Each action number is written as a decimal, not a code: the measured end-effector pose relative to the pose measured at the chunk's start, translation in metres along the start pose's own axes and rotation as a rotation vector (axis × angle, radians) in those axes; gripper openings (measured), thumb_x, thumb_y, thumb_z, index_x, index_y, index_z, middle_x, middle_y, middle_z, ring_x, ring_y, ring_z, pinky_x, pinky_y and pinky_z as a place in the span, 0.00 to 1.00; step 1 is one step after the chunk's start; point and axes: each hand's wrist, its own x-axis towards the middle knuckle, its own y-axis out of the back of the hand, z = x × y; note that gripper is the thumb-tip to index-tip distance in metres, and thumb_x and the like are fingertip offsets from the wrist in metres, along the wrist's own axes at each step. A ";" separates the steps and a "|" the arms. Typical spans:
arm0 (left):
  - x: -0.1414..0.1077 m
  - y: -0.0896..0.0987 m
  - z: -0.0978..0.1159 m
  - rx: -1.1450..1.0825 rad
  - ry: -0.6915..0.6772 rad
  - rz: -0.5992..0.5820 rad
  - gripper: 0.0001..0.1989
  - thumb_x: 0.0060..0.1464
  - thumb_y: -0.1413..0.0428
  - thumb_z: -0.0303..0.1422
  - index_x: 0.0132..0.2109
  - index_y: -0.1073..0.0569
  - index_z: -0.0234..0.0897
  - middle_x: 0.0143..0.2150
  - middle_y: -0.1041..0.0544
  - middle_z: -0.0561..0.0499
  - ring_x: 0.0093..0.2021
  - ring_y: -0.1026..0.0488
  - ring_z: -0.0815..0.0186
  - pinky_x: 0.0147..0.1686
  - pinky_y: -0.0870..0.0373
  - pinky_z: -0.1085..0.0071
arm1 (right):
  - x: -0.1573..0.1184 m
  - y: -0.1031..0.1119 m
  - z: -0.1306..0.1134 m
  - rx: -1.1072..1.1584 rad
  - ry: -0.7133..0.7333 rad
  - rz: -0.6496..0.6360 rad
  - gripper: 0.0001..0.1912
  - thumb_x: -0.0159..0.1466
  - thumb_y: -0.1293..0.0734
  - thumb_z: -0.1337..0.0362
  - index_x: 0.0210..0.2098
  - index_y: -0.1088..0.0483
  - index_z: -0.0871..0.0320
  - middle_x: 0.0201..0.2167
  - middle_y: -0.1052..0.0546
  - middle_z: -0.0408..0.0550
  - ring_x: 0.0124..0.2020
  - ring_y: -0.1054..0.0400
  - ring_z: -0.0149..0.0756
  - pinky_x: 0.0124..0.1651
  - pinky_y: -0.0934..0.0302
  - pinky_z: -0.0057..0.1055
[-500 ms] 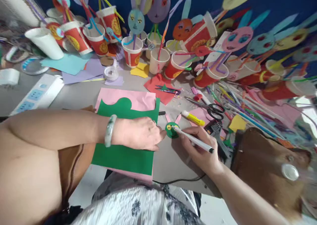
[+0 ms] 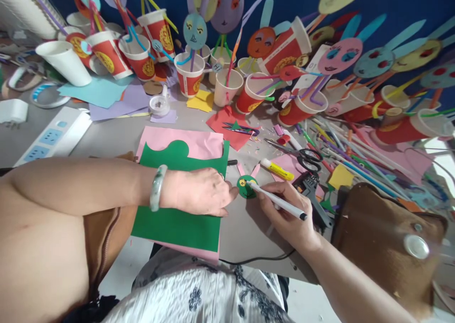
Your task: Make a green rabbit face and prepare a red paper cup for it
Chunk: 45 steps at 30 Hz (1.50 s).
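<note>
My right hand (image 2: 289,211) grips a white marker pen (image 2: 280,203) with a black end. Its tip rests on a small green paper rabbit face (image 2: 246,191) with pink ears and yellow eyes. My left hand (image 2: 206,192) lies palm down, fingers curled, on a green paper sheet (image 2: 177,230). One fingertip reaches the left edge of the rabbit face; anything under the curled fingers is hidden. Beneath the green sheet lies pink paper (image 2: 204,143). A black cap-like piece (image 2: 232,162) and a yellow-labelled glue stick (image 2: 277,169) lie just beyond the face.
Behind stand several red paper cups (image 2: 190,78) bearing paper faces. Black-handled scissors (image 2: 309,159), a glue gun (image 2: 314,199) and a brown bag (image 2: 387,247) lie to the right. A power strip (image 2: 53,135) sits left; a black cable (image 2: 256,258) runs along the front edge.
The pen tip stays on the rabbit face, with barely any shift. Both hands keep their places.
</note>
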 end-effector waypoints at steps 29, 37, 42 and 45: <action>0.000 -0.004 -0.001 -0.011 0.014 -0.023 0.22 0.67 0.48 0.46 0.52 0.28 0.29 0.36 0.20 0.44 0.32 0.24 0.61 0.30 0.35 0.66 | 0.002 0.006 0.006 -0.067 -0.028 0.061 0.04 0.64 0.32 0.64 0.32 0.32 0.54 0.21 0.24 0.40 0.18 0.33 0.30 0.23 0.40 0.29; -0.001 -0.005 -0.001 -0.001 -0.003 0.056 0.21 0.66 0.46 0.44 0.50 0.27 0.27 0.34 0.21 0.43 0.31 0.24 0.60 0.28 0.35 0.65 | 0.001 0.006 0.006 -0.049 -0.070 0.025 0.03 0.64 0.33 0.64 0.33 0.31 0.54 0.21 0.25 0.40 0.17 0.35 0.29 0.21 0.41 0.27; -0.001 -0.004 0.000 -0.003 0.001 0.055 0.21 0.65 0.45 0.45 0.50 0.27 0.27 0.34 0.21 0.44 0.31 0.24 0.60 0.28 0.35 0.66 | 0.001 0.005 0.006 -0.048 -0.080 0.019 0.04 0.64 0.32 0.63 0.32 0.32 0.54 0.22 0.25 0.40 0.17 0.36 0.29 0.21 0.41 0.27; -0.001 -0.004 0.000 -0.006 0.012 0.043 0.21 0.65 0.45 0.45 0.50 0.27 0.28 0.34 0.21 0.44 0.31 0.24 0.61 0.29 0.36 0.66 | 0.001 0.005 0.005 -0.037 -0.074 0.011 0.04 0.64 0.32 0.64 0.33 0.32 0.54 0.22 0.25 0.40 0.16 0.37 0.28 0.20 0.42 0.27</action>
